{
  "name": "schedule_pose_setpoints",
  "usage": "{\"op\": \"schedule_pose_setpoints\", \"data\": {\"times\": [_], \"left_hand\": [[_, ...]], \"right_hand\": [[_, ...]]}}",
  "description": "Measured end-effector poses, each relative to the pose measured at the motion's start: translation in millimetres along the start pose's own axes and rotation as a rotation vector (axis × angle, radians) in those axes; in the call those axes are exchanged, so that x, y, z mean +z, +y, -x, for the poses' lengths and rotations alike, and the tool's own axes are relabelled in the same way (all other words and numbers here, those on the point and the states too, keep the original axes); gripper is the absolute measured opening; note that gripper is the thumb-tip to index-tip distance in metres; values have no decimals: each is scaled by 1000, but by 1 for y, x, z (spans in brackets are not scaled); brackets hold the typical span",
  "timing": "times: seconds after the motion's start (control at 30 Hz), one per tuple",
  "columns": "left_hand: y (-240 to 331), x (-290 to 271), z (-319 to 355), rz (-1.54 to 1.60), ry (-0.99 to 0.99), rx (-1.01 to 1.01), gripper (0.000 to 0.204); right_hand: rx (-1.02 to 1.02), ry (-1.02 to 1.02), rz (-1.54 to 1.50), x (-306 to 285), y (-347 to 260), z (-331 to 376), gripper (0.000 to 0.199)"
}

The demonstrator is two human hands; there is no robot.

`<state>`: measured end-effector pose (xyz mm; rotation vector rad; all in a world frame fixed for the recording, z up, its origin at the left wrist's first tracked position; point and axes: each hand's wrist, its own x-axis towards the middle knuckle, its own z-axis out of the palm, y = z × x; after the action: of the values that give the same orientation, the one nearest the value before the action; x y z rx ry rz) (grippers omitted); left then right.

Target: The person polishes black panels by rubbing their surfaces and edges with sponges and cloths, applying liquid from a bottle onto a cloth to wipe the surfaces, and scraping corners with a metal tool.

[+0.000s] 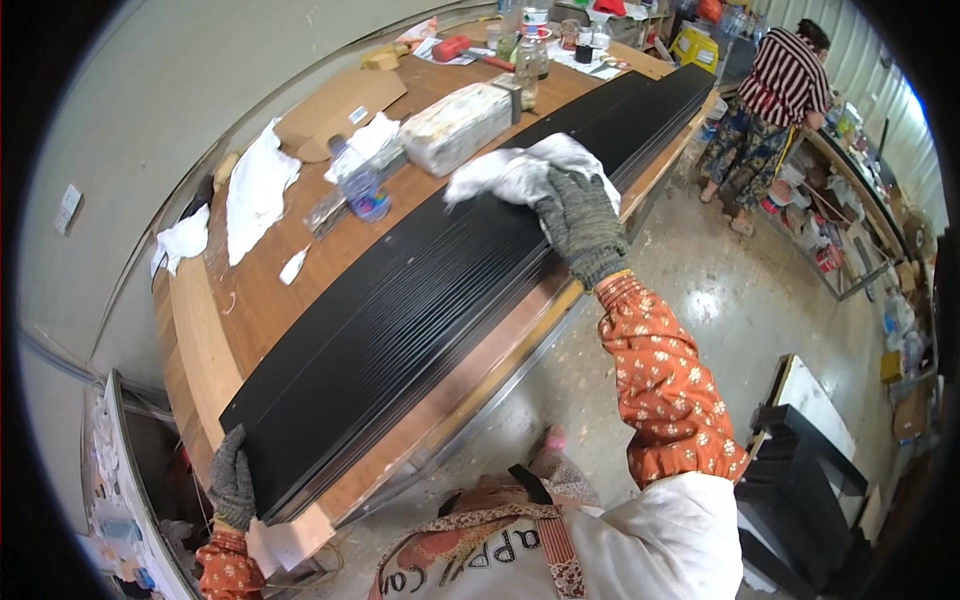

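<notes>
Head view: a stack of long black ribbed strips lies lengthwise on the wooden counter, running from the left hand away past the right hand toward the far end.

The right hand, in a grey knit glove, presses flat on a white rag that lies bunched on top of the strips; the fingers are spread down over the cloth rather than closed around it. The left hand, gloved the same, is curled against the near end of the stack at the counter's corner, fingers wrapped over the end edges.

Beyond the right hand, just beside the rag, sits a wrapped whitish block, and to the left of it a clear plastic bottle lies among scraps of white cloth. Farther off, a sheet of cardboard lies on the counter. To the right of the right hand, well apart across the concrete floor, a person in a striped top stands at a shelf.

The strips look thin, stiff along their length yet likely to flex and slide over one another, their dark faces smooth and probably easy to mark. Holding the ends squared, as the left hand does, seems the surest grip; a lift from the middle alone would probably let them sag.
</notes>
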<state>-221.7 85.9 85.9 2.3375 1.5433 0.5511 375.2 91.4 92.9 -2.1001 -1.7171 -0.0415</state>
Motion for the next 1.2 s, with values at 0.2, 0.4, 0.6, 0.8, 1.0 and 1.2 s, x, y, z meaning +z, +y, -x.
{"op": "schedule_pose_setpoints", "data": {"times": [0.2,0.4,0.6,0.8,1.0,1.2], "left_hand": [[216,87,-140,-200,-280,250,101],[354,181,-259,-278,-361,410,108],[384,183,-264,-278,-367,413,109],[378,189,-268,-292,-335,476,107],[426,237,-307,-323,-295,496,104],[452,248,-329,-223,-294,531,103]], "right_hand": [[-182,219,183,39,53,-18,57],[-395,65,-102,15,63,-30,63],[-256,273,-141,1,222,-97,70],[28,517,-120,-28,323,-147,45],[-236,338,13,-7,221,-102,50],[-669,340,-219,9,289,-110,48]]}}
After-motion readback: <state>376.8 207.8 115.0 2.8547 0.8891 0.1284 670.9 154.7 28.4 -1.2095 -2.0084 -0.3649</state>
